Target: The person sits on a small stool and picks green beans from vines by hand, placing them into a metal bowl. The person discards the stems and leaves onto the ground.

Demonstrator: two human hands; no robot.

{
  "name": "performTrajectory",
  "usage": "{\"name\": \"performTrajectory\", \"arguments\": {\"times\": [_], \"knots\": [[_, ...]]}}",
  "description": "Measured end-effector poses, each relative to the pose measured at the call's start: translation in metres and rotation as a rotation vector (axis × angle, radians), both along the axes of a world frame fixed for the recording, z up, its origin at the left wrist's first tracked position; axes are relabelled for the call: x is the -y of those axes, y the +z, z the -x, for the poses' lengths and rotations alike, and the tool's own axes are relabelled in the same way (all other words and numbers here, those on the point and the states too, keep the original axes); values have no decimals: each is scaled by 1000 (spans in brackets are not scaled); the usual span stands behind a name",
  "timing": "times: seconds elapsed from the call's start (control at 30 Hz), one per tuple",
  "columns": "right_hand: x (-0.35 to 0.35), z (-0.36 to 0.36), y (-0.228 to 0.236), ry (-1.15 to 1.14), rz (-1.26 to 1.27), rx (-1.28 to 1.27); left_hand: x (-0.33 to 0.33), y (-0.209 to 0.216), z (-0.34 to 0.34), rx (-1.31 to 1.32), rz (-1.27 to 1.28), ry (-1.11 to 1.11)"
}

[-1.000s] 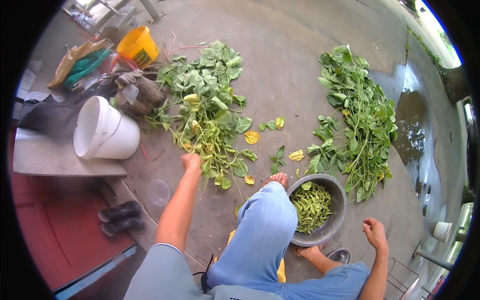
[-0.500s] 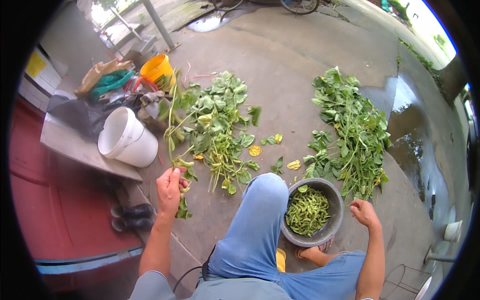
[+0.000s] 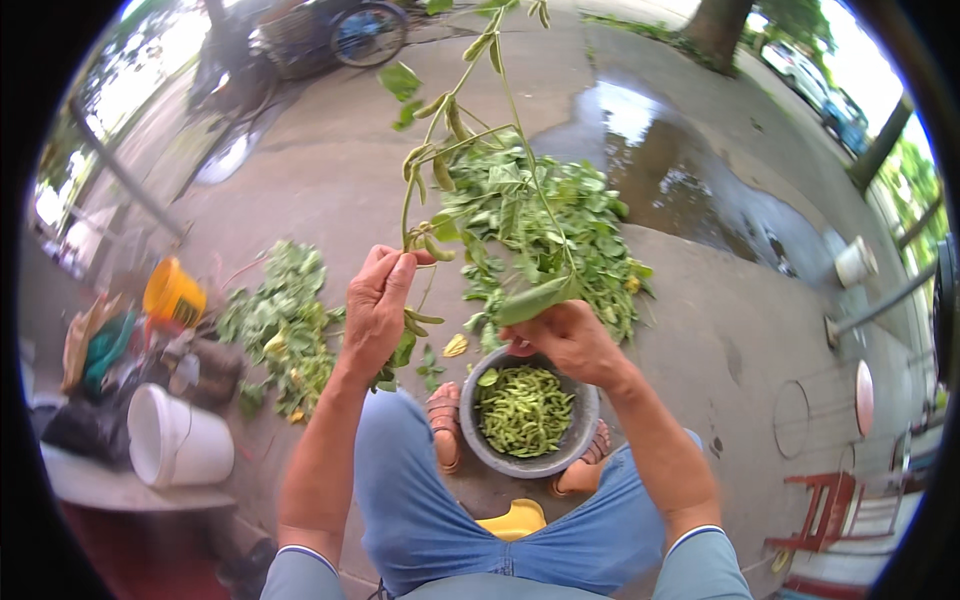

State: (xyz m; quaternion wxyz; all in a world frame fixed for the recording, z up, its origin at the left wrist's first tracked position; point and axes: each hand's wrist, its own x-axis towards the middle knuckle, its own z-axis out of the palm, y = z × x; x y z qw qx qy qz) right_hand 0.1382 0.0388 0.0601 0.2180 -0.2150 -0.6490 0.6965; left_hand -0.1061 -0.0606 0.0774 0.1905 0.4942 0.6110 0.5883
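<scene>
A soybean plant point(image 3: 456, 120) with several plump green pods rises from my left hand point(image 3: 376, 312), which is closed around its stem. My right hand point(image 3: 580, 345) is also closed, its fingers at a broad green leaf point(image 3: 540, 300) on a thin stalk of the same plant. Just below that hand, between my feet, a grey basin point(image 3: 590, 412) holds a heap of picked green pods point(image 3: 524, 410). The fingertips of the right hand are partly hidden by the leaf.
Beyond the basin lies a big pile of leafy plants point(image 3: 590, 215); a second pile point(image 3: 290, 335) is on the left. A white bucket point(image 3: 180, 440) and a yellow bucket point(image 3: 174, 292) stand at left. Far right are a puddle point(image 3: 665, 180) and a red chair point(image 3: 822, 510).
My view has turned to the right. The left hand has brought a plant from the left pile to in front of me. My right hand has risen from beside the basin to its leaf.
</scene>
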Motion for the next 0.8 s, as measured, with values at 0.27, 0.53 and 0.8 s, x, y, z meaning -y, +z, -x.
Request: {"name": "performTrajectory", "arguments": {"times": [0.27, 0.53, 0.8], "knots": [[-32, -33, -28, -323, 51, 44, -90, -33, -73, 184, 152, -263], [-89, -50, -49, -258, 295, -69, -109, -60, -112, 484, 319, -496], [-98, -48, -38, -18, 122, -45, -107, -60, -109, 424, 446, -600]]}}
